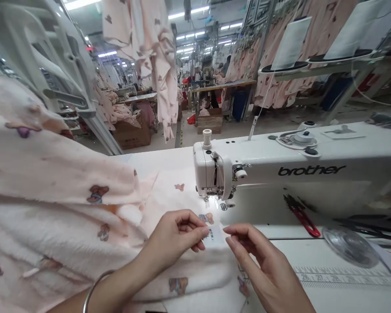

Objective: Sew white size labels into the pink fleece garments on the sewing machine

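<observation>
My left hand (177, 234) and my right hand (263, 265) together pinch a small white label (217, 237) between their fingertips, just in front of the needle area (215, 200) of a white Brother sewing machine (313, 167). The label sits over pale pink fleece fabric (68, 217) printed with little bears, which lies piled across the table to my left and under both hands. A thin metal bangle (96, 287) circles my left wrist.
Red thread snips (301, 215) and a clear round dish (350, 245) lie on the table right of the machine, beside a printed ruler strip (345, 276). Pink garments (163, 65) hang overhead. Cardboard boxes (132, 134) and other work tables stand behind.
</observation>
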The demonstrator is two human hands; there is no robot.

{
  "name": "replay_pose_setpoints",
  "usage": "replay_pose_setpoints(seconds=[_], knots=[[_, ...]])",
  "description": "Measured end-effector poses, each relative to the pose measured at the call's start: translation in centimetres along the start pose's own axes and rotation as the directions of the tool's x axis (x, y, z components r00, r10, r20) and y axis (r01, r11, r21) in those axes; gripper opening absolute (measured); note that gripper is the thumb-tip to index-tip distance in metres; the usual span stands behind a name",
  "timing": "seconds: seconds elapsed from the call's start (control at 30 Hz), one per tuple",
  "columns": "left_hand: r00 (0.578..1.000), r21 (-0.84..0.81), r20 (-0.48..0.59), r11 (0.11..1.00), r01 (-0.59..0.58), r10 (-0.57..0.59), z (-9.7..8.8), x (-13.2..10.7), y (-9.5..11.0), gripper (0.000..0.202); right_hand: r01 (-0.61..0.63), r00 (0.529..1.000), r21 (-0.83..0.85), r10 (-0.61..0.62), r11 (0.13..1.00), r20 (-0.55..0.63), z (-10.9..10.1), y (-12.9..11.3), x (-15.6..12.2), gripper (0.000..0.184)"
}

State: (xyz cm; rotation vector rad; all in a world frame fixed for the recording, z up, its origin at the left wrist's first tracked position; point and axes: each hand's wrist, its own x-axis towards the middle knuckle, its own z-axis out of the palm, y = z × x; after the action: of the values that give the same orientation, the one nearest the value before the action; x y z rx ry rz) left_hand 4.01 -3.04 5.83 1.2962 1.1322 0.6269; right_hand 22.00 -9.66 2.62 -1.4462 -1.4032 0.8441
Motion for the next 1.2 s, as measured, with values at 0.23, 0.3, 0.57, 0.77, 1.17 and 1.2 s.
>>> replay_pose_setpoints(seconds=[0.23,0.3,0.57,0.77,1.17,1.2], knots=[[0.984,0.361,-0.175,0.928,0.088,-0.026,-2.3,3.8,-5.1,0.021,0.558,0.81,-0.565,-0.548,0.608,0.21,1.4,7.4,-1.1,0.024],[0.98,0.384,-0.196,0.918,0.101,-0.026,-1.9,3.5,-5.0,0.019,0.616,0.755,-0.611,-0.594,0.497,0.278,2.0,8.5,-1.4,0.024],[0.998,0.429,-0.05,0.902,0.042,-0.022,1.4,4.6,-1.2,0.016,0.473,0.875,-0.469,-0.461,0.746,0.148,1.7,7.0,-0.4,0.017],[0.991,0.303,-0.04,0.944,0.132,-0.126,1.4,6.9,-4.6,0.017,0.404,0.894,-0.532,-0.445,0.744,0.055,2.1,7.4,0.0,0.025],[0.987,0.307,-0.068,0.938,0.161,-0.147,1.3,7.0,-4.7,0.014,0.4,0.904,-0.57,-0.411,0.718,0.117,2.3,7.5,-0.1,0.031],[0.987,0.307,-0.067,0.938,0.162,-0.149,1.3,7.1,-4.7,0.014,0.4,0.905,-0.569,-0.409,0.719,0.12,2.3,7.5,-0.1,0.031]])
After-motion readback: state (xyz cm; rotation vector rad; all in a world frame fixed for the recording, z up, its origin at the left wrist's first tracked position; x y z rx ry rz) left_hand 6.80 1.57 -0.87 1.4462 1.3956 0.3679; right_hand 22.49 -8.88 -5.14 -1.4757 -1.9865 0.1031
